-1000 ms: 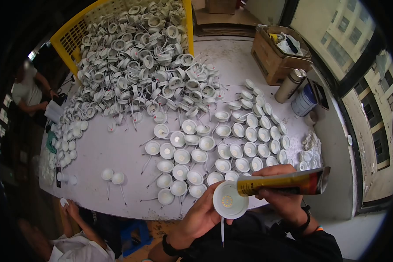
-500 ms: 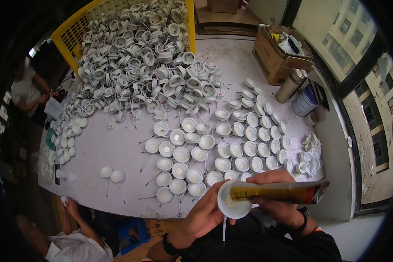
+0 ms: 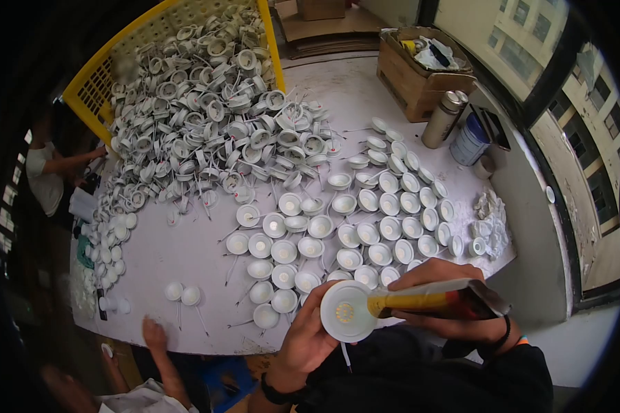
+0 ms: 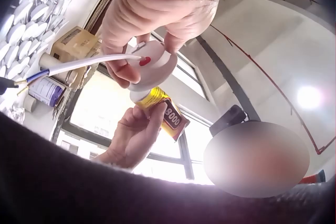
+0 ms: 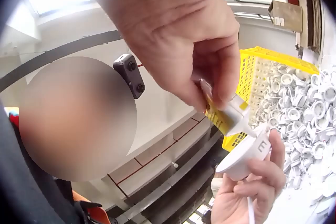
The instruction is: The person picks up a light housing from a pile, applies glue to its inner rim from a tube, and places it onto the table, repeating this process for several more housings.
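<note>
Holding a white cup [image 3: 349, 311] by its rim, the person's left grip [image 3: 305, 346] is curled round it, thumb and fingers pinching, just off the near edge of the counter [image 3: 148, 258]. I can see a ring of yellowish dots in the cup's hollow, which faces up, and a white cord [image 3: 346, 356] hanging below. On the cup's underside, the cord leaves beside a red spot [image 4: 145, 61].

The right grip [image 3: 463, 329] is closed about a yellow tube [image 3: 420, 300], fingers on one side and thumb on the other; its nozzle [image 5: 247, 128] is at the cup's rim, though I can't tell whether they touch.

Ahead of the hands, many more corded cups [image 3: 311, 248] stand in loose rows. Farther left, a great heap of white rings [image 3: 186, 131] spills out of a yellow basket [image 3: 275, 65]. Over by the window are a cardboard box [image 3: 424, 96], a metal flask [image 3: 442, 122], a blue-and-white tin [image 3: 468, 143] and a crumpled bag [image 3: 490, 224]. Someone else's hand [image 3: 155, 335] is at the counter's edge, near two cups [image 3: 191, 296] lying side by side.
</note>
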A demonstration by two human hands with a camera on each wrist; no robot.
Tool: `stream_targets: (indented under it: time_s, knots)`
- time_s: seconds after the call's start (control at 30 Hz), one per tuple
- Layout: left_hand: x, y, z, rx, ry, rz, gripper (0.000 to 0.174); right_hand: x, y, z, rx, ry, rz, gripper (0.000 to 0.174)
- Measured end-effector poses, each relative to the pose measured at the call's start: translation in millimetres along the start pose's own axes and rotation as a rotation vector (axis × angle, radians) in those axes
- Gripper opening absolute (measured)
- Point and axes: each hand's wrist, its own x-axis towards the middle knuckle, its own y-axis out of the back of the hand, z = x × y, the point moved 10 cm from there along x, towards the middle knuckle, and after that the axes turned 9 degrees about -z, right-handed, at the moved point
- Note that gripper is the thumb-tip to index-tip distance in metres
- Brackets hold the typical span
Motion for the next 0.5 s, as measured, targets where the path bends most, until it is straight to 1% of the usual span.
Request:
stream_targets:
  time_s: [0.03,0.1,0.17,0.2,0.23,0.27,0.3,0.33,0.37,0.4,0.43,0.5]
  knots:
    - [-0.2,1.6,1.0,0.014,-0.015,0.018,0.045,-0.1,-3.1,1.8,0.038,-0.032,-0.039,0.035]
    - [-2.1,5.5,-0.6,0.036,-0.019,0.032,0.046,0.2,-3.7,-1.5,0.106,-0.014,-0.028,0.031]
    - [-3.9,11.5,-3.7,-0.057,-0.028,0.045,0.051,2.3,-15.5,9.9,0.36,-0.136,-0.079,0.023]
    - [-2.7,10.3,-5.1,-0.052,-0.023,0.043,0.051,2.4,-21.8,11.3,0.401,-0.15,-0.108,0.024]
    - [-2.0,13.3,-7.5,-0.041,-0.019,0.089,0.054,4.7,-26.6,15.3,0.403,-0.146,-0.105,0.024]
    - [-2.9,17.2,-8.5,-0.031,-0.016,0.137,0.056,9.0,-31.6,17.2,0.492,-0.081,-0.082,0.024]
    - [-3.5,17.8,-7.7,-0.027,-0.017,0.139,0.056,11.8,-36.0,15.0,0.58,-0.015,-0.06,0.023]
    - [-3.3,14.9,-5.7,-0.029,-0.03,0.102,0.056,11.2,-36.8,17.4,0.695,-0.024,0.032,0.023]
    - [-3.7,11.8,-3.4,-0.031,-0.042,0.067,0.056,15.7,-43.1,19.3,0.701,-0.022,0.031,0.023]
    - [-3.7,11.5,-2.4,-0.018,-0.048,0.087,0.056,19.0,-39.3,21.4,0.636,0.049,0.129,0.025]
    - [-3.2,10.2,-3.9,-0.2,-0.087,-0.06,0.055,19.1,-34.4,21.9,0.57,0.118,0.225,0.026]
    - [-8.1,18.8,-5.9,-0.148,-0.05,0.031,0.054,22.3,-38.5,27.8,0.614,0.1,0.191,0.029]
